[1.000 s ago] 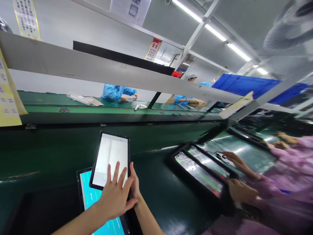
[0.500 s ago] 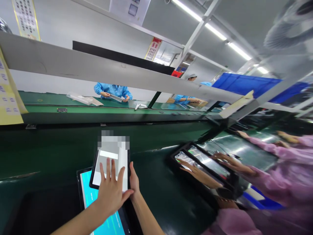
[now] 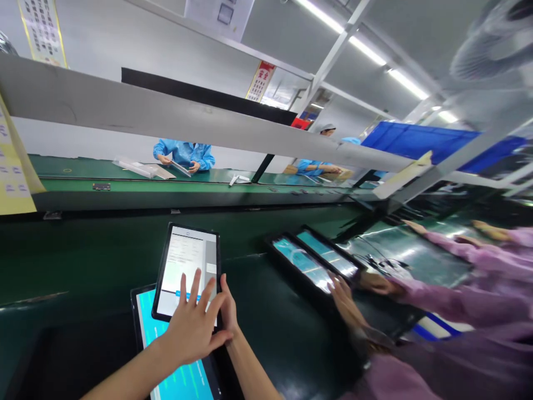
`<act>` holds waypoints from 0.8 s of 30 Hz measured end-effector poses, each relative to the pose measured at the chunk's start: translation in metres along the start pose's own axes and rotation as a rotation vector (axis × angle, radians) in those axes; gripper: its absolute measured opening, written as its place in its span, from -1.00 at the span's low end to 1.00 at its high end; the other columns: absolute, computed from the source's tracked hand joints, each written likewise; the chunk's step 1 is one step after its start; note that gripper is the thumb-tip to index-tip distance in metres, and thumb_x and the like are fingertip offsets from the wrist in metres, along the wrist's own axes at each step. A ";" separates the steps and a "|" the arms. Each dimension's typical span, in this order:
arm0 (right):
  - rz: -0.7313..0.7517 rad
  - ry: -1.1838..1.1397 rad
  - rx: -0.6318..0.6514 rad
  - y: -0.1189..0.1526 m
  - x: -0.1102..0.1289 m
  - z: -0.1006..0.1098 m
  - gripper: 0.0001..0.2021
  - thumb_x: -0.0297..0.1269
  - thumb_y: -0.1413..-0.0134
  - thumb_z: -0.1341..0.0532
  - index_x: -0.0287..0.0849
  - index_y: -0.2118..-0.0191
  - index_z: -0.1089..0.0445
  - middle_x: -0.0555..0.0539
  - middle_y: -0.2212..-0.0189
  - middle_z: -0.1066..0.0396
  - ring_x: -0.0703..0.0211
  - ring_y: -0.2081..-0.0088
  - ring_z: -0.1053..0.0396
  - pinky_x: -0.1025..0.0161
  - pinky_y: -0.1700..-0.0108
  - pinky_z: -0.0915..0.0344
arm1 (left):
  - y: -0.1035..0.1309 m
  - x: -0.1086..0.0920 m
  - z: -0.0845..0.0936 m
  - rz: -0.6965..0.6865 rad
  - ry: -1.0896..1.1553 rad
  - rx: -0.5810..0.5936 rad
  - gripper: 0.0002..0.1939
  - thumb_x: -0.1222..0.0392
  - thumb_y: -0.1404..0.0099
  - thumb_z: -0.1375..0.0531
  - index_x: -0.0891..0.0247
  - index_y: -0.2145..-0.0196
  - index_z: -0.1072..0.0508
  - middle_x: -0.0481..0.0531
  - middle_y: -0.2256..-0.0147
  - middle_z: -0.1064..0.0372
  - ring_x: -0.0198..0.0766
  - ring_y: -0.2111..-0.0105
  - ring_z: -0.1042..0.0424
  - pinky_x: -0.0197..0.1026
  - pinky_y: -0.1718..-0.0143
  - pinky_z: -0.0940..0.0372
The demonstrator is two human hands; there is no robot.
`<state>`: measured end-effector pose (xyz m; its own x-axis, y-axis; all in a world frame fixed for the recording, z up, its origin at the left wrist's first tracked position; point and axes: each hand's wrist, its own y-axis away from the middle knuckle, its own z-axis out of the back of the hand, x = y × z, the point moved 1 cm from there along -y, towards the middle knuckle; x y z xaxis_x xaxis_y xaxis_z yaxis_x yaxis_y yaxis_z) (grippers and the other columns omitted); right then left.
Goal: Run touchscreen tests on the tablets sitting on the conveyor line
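A black-framed tablet [image 3: 186,250] with a lit white page on its screen is tilted upward in front of me. My right hand [image 3: 229,311] grips its right edge, the fingers partly behind it. Over the lower part of the screen, my left hand [image 3: 194,328] is spread palm down, fingertips at or just above the glass near a blue button; contact is hard to tell. Below lies a second tablet [image 3: 181,383] with a bright cyan screen, partly covered by the upper tablet and my left arm.
On the right, a co-worker's hand [image 3: 347,303] is at a pair of dark-framed tablets [image 3: 306,266]. A grey beam [image 3: 200,122] crosses above the green bench [image 3: 258,300]. Behind it, a person in blue [image 3: 183,155] handles a flat piece. A dark panel [image 3: 75,355] lies at lower left.
My left hand's fingers have bent and shifted slightly lower and right on the screen. The page now shows form-like content with a blue button. The co-worker's hands moved back from the neighbouring tablets' screens.
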<state>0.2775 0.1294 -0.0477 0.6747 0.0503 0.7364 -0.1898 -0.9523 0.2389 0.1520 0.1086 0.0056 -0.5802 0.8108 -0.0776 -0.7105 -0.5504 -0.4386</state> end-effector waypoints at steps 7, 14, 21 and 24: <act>-0.144 -0.071 -0.027 -0.007 -0.002 -0.002 -0.47 0.14 -0.04 -0.25 -0.28 0.12 -0.51 -0.20 0.20 -0.55 -0.14 -0.01 -0.43 0.01 -0.02 -0.40 | -0.004 0.029 0.004 0.021 0.032 0.102 -0.32 -0.18 -0.39 0.03 0.37 -0.27 -0.04 0.12 -0.23 -0.14 0.32 -0.31 0.27 0.54 -0.18 0.08; -0.251 -0.139 -0.043 -0.005 -0.002 -0.005 -0.39 0.14 -0.23 -0.07 -0.36 -0.07 -0.39 -0.27 0.07 -0.49 -0.15 0.01 -0.45 -0.05 -0.01 -0.39 | 0.003 0.077 0.029 0.295 -0.151 -0.006 -0.35 -0.18 -0.40 0.07 0.43 -0.19 -0.18 0.32 -0.09 -0.31 0.38 -0.27 0.13 0.59 -0.15 0.16; -0.275 -0.183 -0.036 -0.005 -0.002 -0.003 -0.36 0.14 -0.25 -0.03 -0.36 -0.15 -0.32 -0.26 -0.01 -0.44 -0.15 -0.05 -0.40 -0.07 -0.08 -0.33 | 0.003 0.090 0.052 0.503 -0.178 -0.243 -0.42 -0.15 -0.41 0.06 0.41 -0.13 -0.18 0.35 -0.23 -0.08 0.44 -0.28 0.23 0.60 -0.12 0.12; -0.282 -0.186 -0.027 -0.003 -0.002 -0.004 -0.33 0.15 -0.24 -0.03 -0.40 -0.17 -0.29 -0.30 -0.03 -0.42 -0.17 -0.06 -0.39 -0.09 -0.08 -0.33 | -0.001 0.080 0.047 0.414 -0.096 -0.182 -0.54 -0.10 -0.42 0.05 0.36 -0.01 -0.25 0.29 -0.23 -0.10 0.38 -0.30 0.27 0.58 -0.15 0.15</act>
<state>0.2744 0.1336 -0.0472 0.8211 0.2529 0.5117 0.0060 -0.9003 0.4352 0.0876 0.1643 0.0421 -0.8408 0.5030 -0.2001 -0.3343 -0.7732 -0.5389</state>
